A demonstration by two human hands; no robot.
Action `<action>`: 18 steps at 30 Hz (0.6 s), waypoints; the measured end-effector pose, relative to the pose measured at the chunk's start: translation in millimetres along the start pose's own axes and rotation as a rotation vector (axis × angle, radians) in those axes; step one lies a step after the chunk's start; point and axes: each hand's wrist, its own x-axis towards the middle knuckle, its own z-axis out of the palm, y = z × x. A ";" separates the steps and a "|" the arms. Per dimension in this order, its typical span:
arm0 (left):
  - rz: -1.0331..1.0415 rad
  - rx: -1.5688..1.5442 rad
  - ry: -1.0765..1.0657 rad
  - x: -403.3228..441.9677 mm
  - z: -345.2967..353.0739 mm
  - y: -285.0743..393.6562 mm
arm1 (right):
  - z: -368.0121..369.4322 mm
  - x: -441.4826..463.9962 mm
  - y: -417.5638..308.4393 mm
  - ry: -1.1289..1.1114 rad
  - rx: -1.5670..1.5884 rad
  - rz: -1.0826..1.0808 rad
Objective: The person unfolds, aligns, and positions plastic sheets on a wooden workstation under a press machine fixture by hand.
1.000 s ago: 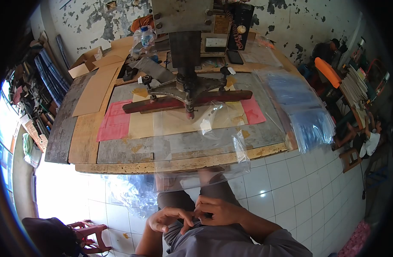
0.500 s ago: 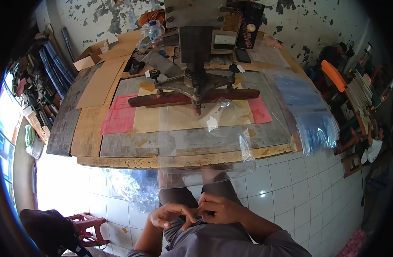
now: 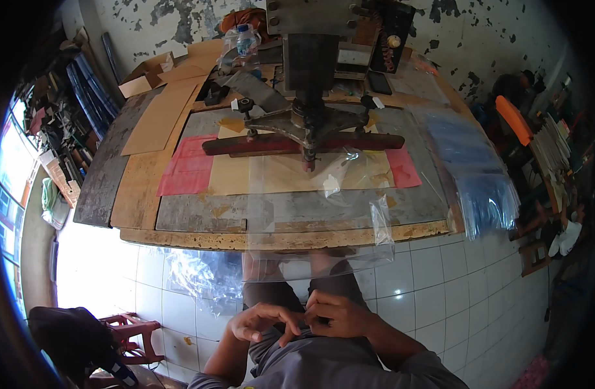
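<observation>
My left hand (image 3: 266, 322) is over my lap, its fingers loosely bent and apart, with nothing visible in it. Beside it my right hand (image 3: 338, 315) has curled fingers close to the left fingertips; whatever may be between them is hidden. Ahead of both hands, a clear plastic sheet (image 3: 291, 211) hangs over the table's front edge. Its far end reaches the long dark-red bar (image 3: 369, 141) of a press (image 3: 308, 120). Under the bar lies a yellowish sheet (image 3: 229, 175), with pink pieces (image 3: 186, 170) showing at its ends.
Stacked clear plastic sheets (image 3: 485, 194) hang off the table's right side. Cardboard (image 3: 161, 123) covers part of the left. A bottle (image 3: 247, 43) and a phone (image 3: 378, 82) are at the back. A red stool (image 3: 134, 337) stands lower left. Another person (image 3: 565, 236) is at far right.
The view has shifted slightly, so the table and press appear a little farther right. My hands keep nearly the same pose, and the plastic sheet stays under the bar.
</observation>
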 end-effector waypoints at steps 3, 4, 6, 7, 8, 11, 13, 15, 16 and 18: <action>-0.004 -0.007 0.038 -1.6 2.5 -1.1 | -0.2 0.5 0.3 0.001 0.003 -0.002; -0.008 -0.011 0.051 -2.4 3.3 -1.4 | -0.4 0.8 0.7 0.001 0.000 -0.005; 0.004 -0.007 0.062 0.1 5.1 -1.0 | -0.3 0.9 1.2 0.004 0.003 -0.004; 0.009 -0.006 0.067 0.9 5.8 -0.9 | -0.2 0.7 1.2 0.006 0.008 0.000; 0.009 -0.009 0.081 0.3 6.2 -0.9 | -0.1 0.4 1.2 0.009 0.013 0.005; 0.007 -0.021 0.114 -1.5 6.3 -1.5 | 0.5 -0.9 1.1 0.015 0.025 0.036; 0.005 -0.022 0.123 -1.8 5.0 -1.7 | 1.1 -2.5 3.5 0.029 -0.010 0.018; -0.004 -0.016 0.127 -0.8 4.6 -1.0 | 0.5 -1.3 2.7 0.053 -0.051 0.001; -0.007 -0.017 0.123 -0.3 4.4 -1.1 | -0.9 1.2 -0.6 0.070 -0.075 -0.006; -0.012 -0.025 0.111 0.7 3.4 -1.8 | -1.2 2.7 -1.8 0.088 -0.107 -0.022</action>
